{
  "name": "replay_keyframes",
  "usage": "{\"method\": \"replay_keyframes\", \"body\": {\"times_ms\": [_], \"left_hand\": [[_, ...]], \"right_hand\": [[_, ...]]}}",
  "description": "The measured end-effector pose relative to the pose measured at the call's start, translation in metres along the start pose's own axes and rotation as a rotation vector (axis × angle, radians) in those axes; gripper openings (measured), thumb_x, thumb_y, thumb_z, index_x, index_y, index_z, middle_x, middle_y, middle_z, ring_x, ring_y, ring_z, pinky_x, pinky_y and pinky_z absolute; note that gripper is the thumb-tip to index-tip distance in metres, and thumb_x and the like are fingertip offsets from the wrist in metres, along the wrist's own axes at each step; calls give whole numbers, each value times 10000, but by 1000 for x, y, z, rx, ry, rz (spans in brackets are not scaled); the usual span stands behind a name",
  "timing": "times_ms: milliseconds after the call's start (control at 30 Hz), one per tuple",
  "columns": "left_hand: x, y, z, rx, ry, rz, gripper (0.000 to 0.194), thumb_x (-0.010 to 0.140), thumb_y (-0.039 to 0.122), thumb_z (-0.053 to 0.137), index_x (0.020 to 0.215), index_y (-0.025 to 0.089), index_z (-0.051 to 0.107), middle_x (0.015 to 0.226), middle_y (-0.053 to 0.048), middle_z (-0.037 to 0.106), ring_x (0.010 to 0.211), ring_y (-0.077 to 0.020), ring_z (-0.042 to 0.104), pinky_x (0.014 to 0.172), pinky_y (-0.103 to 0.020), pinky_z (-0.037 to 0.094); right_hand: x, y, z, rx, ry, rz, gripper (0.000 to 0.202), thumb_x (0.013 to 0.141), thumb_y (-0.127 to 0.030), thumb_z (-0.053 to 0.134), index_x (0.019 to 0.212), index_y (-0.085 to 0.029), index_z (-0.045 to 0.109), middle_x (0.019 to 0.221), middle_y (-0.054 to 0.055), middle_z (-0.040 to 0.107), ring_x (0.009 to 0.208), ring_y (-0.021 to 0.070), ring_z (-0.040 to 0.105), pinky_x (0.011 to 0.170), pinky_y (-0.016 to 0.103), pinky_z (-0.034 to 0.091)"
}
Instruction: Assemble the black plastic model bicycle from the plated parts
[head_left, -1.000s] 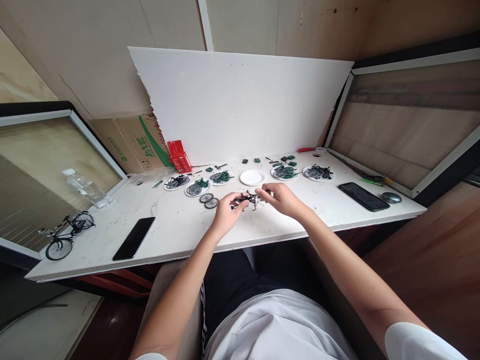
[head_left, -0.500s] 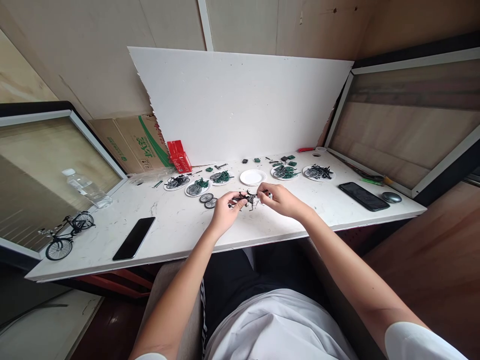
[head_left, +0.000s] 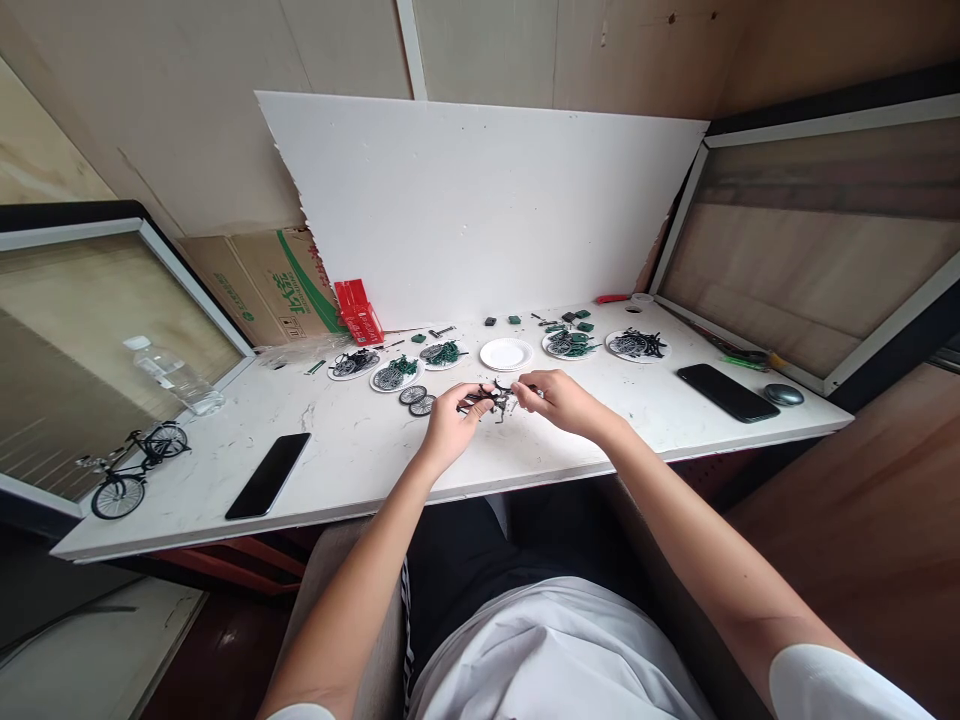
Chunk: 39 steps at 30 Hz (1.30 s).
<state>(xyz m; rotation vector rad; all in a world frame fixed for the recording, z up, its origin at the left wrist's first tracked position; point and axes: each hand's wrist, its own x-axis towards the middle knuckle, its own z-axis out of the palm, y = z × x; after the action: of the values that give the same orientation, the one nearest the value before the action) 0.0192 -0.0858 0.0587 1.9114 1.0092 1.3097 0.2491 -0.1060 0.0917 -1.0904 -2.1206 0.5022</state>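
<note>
Above the middle of the white table, my left hand point(head_left: 454, 418) is closed on a black model bicycle frame point(head_left: 500, 400), which sticks out to the right of its thumb. My right hand point(head_left: 551, 398) pinches at the right end of that frame; its fingers cover what exactly they grip. Two small spoked wheels point(head_left: 417, 401) lie on the table just left of my left hand. An empty white paper plate point(head_left: 507, 354) stands behind both hands. At the far left stands an assembled black model bicycle point(head_left: 135, 465).
Several paper plates hold black and green parts, among them a right-hand plate point(head_left: 637, 346) and a left-hand plate point(head_left: 354, 365). Phones lie at left point(head_left: 268, 477) and right point(head_left: 726, 393). A water bottle point(head_left: 174, 376), red box point(head_left: 360, 312) and computer mouse point(head_left: 784, 395) stand around.
My right hand has shifted very slightly at the frame's right end. My left hand keeps its hold, nearly still.
</note>
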Motion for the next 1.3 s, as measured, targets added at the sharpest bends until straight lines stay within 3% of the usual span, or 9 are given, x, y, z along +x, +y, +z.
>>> {"method": "replay_keyframes", "body": {"times_ms": [133,300,500,667,967,1300], "left_hand": [[0,-1,0,16,-5,17,223,911,346,739,1090,226,793,1116,-97,790,1027,-260,720,925,-394,553],[0,-3,-1,37,9,56,219,925,345,728,1107,239,788,1126,-94,784,1033,-256,723,927,-393,556],[0,-5,-2,70,41,92,215,930,340,725,1110,245,793,1130,-91,776,1022,-251,719,926,-391,562],[0,-7,-2,92,59,114,219,926,314,728,1123,244,793,1129,-94,772,1029,-256,719,937,-399,566],[1,-8,-3,176,92,191,170,936,265,732,1091,231,793,1080,-82,785,983,-242,734,923,-387,576],[2,-12,-4,226,150,310,141,923,177,744,1048,223,791,1030,-64,789,951,-222,746,888,-363,604]], "right_hand": [[0,1,2,9,-16,23,555,1106,-556,376,753,-180,581,732,44,636,646,158,532,634,282,373],[0,4,4,-5,-48,-11,436,1095,-543,423,916,-197,618,782,23,643,693,164,548,656,270,380],[-1,2,7,-33,-58,-1,379,1099,-512,407,978,-211,601,772,15,611,680,165,519,656,268,372],[-3,1,9,80,-51,-12,275,1095,-489,418,1102,-229,505,858,23,628,743,186,559,687,288,419],[-3,2,12,154,-26,-98,211,1101,-430,404,1034,-229,402,846,18,559,747,177,534,684,294,430],[-4,-4,13,55,-15,-62,269,1107,-466,374,976,-231,382,816,3,571,651,149,478,623,268,375]]}}
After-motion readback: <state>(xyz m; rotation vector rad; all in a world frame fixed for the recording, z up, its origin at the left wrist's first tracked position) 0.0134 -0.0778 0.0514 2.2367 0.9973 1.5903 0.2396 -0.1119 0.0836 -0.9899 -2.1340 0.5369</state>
